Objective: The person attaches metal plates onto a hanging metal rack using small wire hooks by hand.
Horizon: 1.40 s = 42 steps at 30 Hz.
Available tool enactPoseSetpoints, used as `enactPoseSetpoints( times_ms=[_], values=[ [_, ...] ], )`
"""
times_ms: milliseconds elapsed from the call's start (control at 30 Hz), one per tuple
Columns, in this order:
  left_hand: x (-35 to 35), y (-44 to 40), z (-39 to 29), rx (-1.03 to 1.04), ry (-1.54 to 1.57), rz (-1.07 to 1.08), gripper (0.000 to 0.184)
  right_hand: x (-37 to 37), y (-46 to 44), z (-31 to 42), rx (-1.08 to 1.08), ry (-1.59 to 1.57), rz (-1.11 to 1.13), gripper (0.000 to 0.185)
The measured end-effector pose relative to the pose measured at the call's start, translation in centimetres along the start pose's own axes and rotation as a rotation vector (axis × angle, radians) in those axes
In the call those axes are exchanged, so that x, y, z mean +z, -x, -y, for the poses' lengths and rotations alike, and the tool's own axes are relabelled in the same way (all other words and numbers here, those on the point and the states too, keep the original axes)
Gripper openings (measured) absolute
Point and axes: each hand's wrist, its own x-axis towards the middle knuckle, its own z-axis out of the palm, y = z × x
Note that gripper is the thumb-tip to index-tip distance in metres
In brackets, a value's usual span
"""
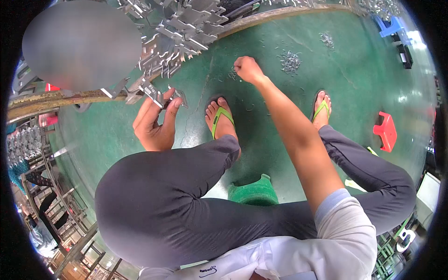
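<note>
My left hand (156,123) is closed, thumb and fingers pinching a small grey metal bracket (183,99). Just beyond those fingers, another metal bracket (151,91) sticks out from the bench edge; I cannot tell whether it touches the held one. My right hand (249,70) is closed, out over the green floor, and whatever its fingers grip is hidden. Beside its fingertips lies a small cluster of thin wire-like metal bits (232,73). To its right a bigger pile of metal bits (290,62) rests on the floor.
Stacked metal brackets (193,23) crowd the wooden-edged bench (70,99) ahead. A green stool (253,191) is beneath me. On the right stand a red stool (385,131) and a blue stool (389,26). Metal racks (60,186) line the left side.
</note>
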Motion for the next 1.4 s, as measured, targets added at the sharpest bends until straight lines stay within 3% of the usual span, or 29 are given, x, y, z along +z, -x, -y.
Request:
enactPoseSetpoints(
  times_ms=[100, 233, 333, 433, 533, 667, 767, 1067, 1400],
  values=[
    [0.3, -0.3, -0.3, -0.008, 0.016, -0.010, 0.026, -0.2, 0.1, 2.5, 0.099, 0.187, 0.183, 0.018],
    [0.5, -0.3, -0.1, 0.011, 0.049, -0.010, 0.026, 0.2, 1.6, 6.1, 0.059, 0.443, 0.208, 0.026],
    [0.2, -0.5, -1.0, -0.089, 0.060, 0.036, 0.026, 0.1, 2.1, 6.3, 0.138, 0.363, 0.151, 0.026],
    [-0.4, -0.8, -1.1, -0.161, 0.117, 0.070, 0.027, -0.7, 3.1, 6.6, 0.294, 0.072, -0.019, 0.026],
    [-0.9, -1.0, -0.8, -0.261, 0.191, 0.086, 0.027, -2.1, 4.8, 7.1, 0.196, -0.107, -0.182, 0.030],
    [-1.0, -0.8, -0.3, -0.315, 0.335, 0.071, 0.027, -4.5, 8.0, 13.1, 0.117, -0.434, -0.279, 0.023],
    [-0.8, -0.6, -0.5, -0.357, 0.380, 0.075, 0.027, -6.1, 10.6, 18.6, 0.009, -0.713, -0.132, 0.011],
    [-0.8, -0.2, -0.9, -0.412, 0.465, 0.113, 0.029, -7.7, 12.0, 24.1, -0.257, -0.508, -0.223, 0.016],
    [-0.6, -0.1, -0.7, -0.368, 0.504, 0.113, 0.029, -6.9, 12.4, 24.6, -0.146, -0.615, -0.290, 0.015]
  ],
)
